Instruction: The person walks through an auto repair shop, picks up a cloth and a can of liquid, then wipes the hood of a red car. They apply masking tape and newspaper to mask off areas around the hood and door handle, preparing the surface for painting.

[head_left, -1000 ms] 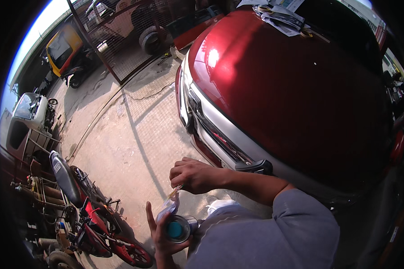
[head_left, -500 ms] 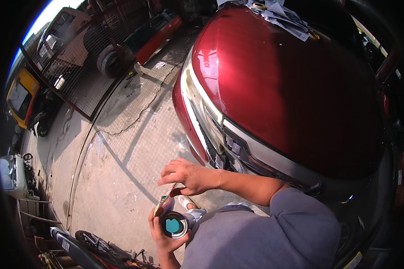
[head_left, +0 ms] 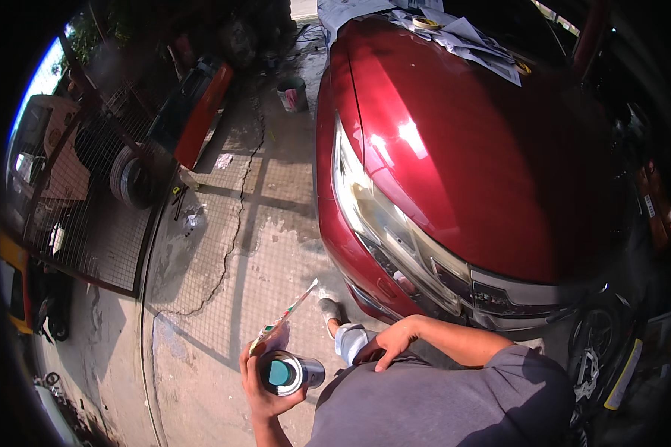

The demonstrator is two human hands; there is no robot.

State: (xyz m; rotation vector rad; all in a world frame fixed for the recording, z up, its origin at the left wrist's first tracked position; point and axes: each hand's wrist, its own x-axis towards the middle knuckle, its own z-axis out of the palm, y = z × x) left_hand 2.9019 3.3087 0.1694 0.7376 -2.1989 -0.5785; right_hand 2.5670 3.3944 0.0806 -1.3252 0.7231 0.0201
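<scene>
My left hand (head_left: 257, 386) is shut around a small open metal can (head_left: 288, 372) with blue-green paint inside, held low in front of me. The same hand pins a thin flat stirring stick (head_left: 287, 316) that slants up and to the right from the can. My right hand (head_left: 389, 346) rests on my thigh beside the can, fingers spread, with nothing in it. It lies just below the front bumper of a red car (head_left: 462, 149).
The car's headlight (head_left: 384, 220) is close ahead, and paper sheets (head_left: 455, 33) cover its windscreen. My shoe (head_left: 332, 309) stands on cracked concrete. A small bucket (head_left: 292, 93) sits farther off. A wire fence (head_left: 89, 216) and a tyre (head_left: 130, 177) are at the left.
My right hand has left the stick above the can and dropped to my thigh. The stick now stays in my left hand with the can. The view swung toward the car's front.
</scene>
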